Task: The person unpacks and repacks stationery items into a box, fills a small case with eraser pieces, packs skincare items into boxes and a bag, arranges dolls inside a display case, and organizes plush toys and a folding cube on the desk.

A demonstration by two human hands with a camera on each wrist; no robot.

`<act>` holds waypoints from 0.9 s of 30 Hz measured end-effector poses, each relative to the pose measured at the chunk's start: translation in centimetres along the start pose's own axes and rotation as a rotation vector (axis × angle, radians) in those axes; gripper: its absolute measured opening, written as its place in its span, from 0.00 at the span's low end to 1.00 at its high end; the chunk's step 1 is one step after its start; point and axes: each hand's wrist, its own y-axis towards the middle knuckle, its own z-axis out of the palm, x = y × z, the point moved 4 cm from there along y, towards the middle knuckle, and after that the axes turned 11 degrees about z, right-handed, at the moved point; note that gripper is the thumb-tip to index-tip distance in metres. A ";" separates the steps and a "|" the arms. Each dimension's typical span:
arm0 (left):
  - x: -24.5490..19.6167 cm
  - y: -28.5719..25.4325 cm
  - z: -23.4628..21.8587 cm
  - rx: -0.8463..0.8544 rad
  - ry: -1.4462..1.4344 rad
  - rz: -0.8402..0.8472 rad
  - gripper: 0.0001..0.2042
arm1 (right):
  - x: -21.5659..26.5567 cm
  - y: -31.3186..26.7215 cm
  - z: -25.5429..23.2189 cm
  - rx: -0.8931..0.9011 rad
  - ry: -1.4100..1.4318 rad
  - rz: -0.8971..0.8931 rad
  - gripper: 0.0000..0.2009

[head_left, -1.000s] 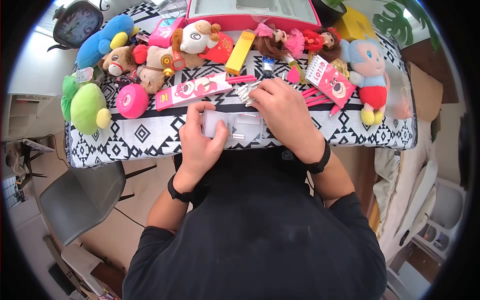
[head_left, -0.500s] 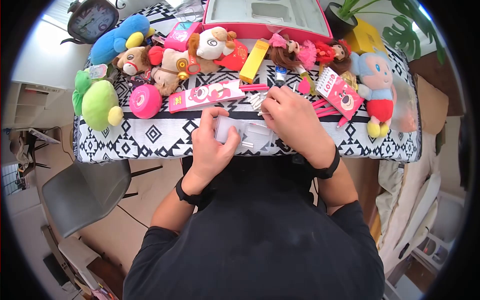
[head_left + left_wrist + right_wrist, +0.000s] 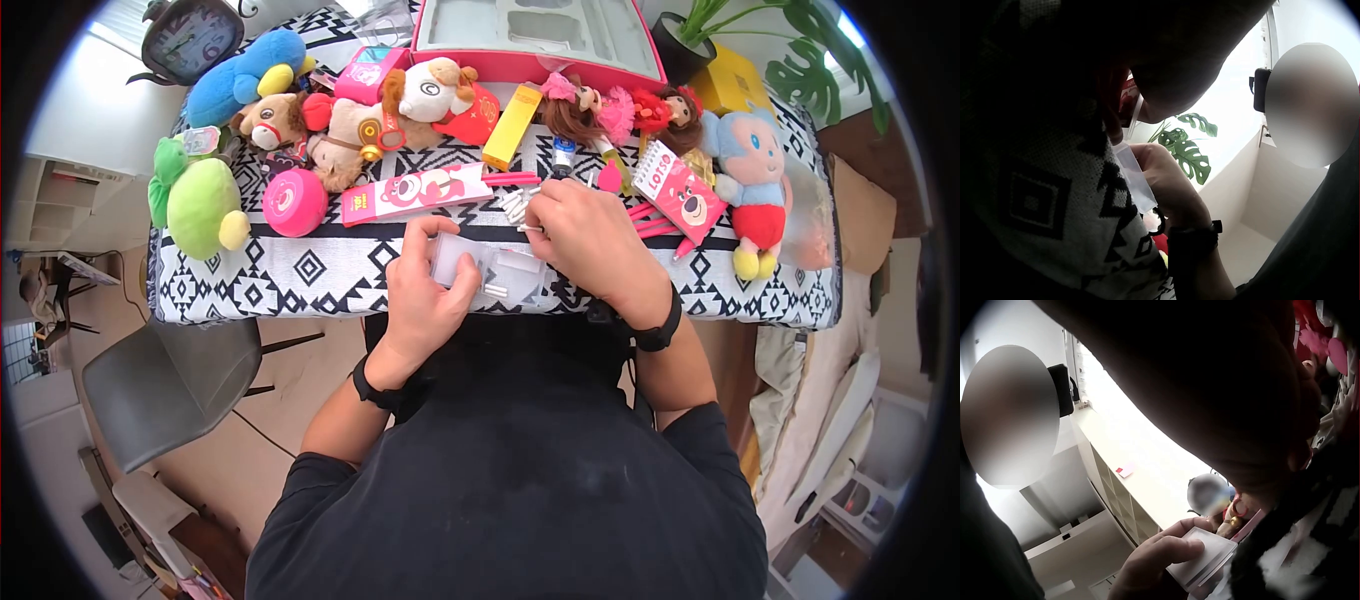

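In the head view, my left hand (image 3: 428,285) grips a small clear plastic box (image 3: 515,268) with its lid folded open, thumb inside and fingers behind. A few short white cotton swabs (image 3: 494,291) lie inside it along the near edge. My right hand (image 3: 595,238) is just beyond the box's right side, pinching a cotton swab (image 3: 530,228) whose end pokes out under the fingertips. Beside those fingers lies a loose pile of swabs (image 3: 514,204), partly hidden by the hand. The left hand's thumb presses on the clear box (image 3: 1200,559) in the right wrist view.
Behind the hands lie a pink bear-printed box (image 3: 420,193), a yellow box (image 3: 512,125), a small blue tube (image 3: 563,155) and a LOTSO notebook (image 3: 682,190). Plush toys, including a green one (image 3: 203,212), line the left. An open pink case (image 3: 540,62) stands at the back.
The head view has shifted a little. My right fingertips have drawn from the swab pile to its near edge with a swab pinched. The left hand keeps its grip on the box.
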 end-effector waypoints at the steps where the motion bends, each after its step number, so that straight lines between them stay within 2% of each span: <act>1: 0.0 0.0 0.0 0.003 -0.013 -0.012 0.15 | 0.0 0.1 -0.1 -0.010 0.029 0.006 0.06; 6: -0.4 0.0 0.0 -0.003 0.006 -0.007 0.16 | -0.4 0.2 -1.5 -0.030 0.126 0.103 0.05; 8: -0.3 0.1 0.0 -0.009 0.003 -0.006 0.16 | 0.5 -0.3 -3.0 -0.048 0.265 0.153 0.06; 12: -0.5 0.1 0.0 -0.012 0.006 0.005 0.17 | 3.8 -2.6 -1.9 0.063 0.244 0.070 0.07; 15: -0.3 0.0 0.1 -0.012 0.009 0.011 0.17 | 5.3 -3.5 -0.5 0.015 0.171 0.030 0.07; 27: -0.5 0.0 0.0 -0.009 0.017 0.018 0.17 | 5.4 -3.8 -0.1 0.090 0.161 0.068 0.07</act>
